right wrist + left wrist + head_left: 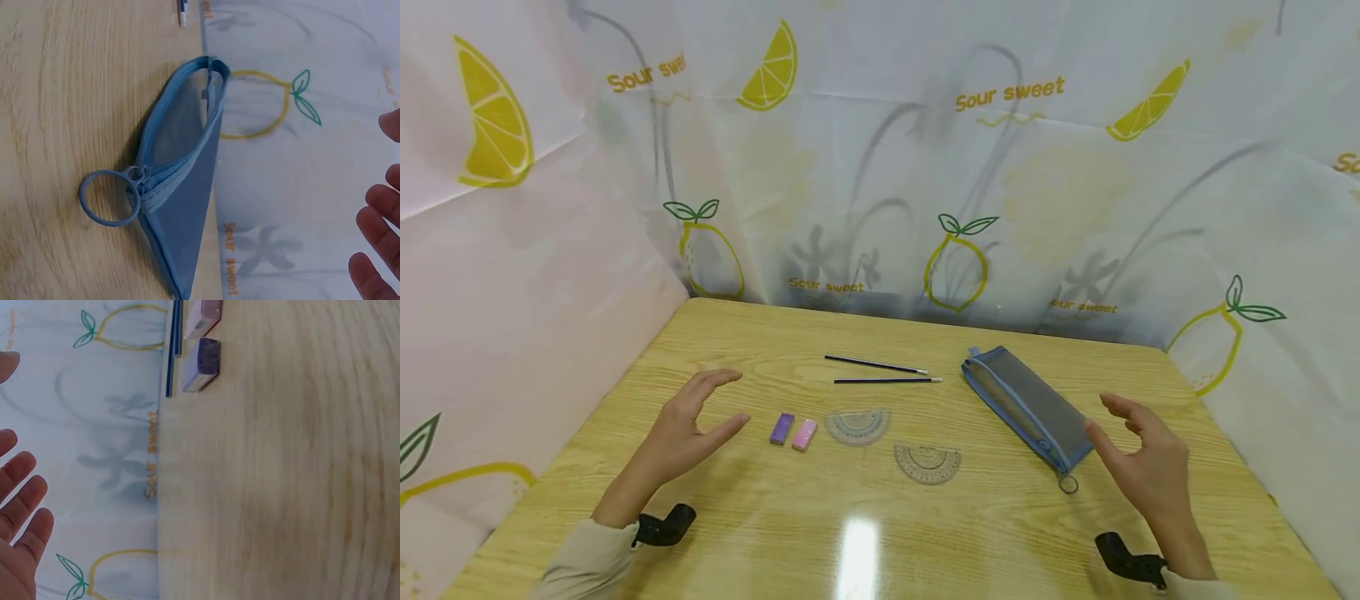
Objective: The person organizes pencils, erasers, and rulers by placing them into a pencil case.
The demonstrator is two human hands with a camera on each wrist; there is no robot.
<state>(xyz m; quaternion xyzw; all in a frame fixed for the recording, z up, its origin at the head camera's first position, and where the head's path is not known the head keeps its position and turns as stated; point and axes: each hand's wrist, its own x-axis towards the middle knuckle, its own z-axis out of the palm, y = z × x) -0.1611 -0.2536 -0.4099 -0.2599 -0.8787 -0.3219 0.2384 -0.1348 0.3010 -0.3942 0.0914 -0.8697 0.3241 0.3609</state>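
Observation:
My left hand hovers over the table's left side, fingers loosely bent, thumb apart, holding nothing. Nearest to it lie a purple eraser and a pink eraser. On the right, my right hand is held up in the same relaxed way, beside a blue mesh zip pouch. In the right wrist view the pouch has its zip side gaping and a ring at its near end. Two clear protractors and two dark pencils lie between the hands.
The wooden table is bounded by a white lemon-print sheet at the back and both sides. A black strap mount sits on the left wrist, another mount on the right.

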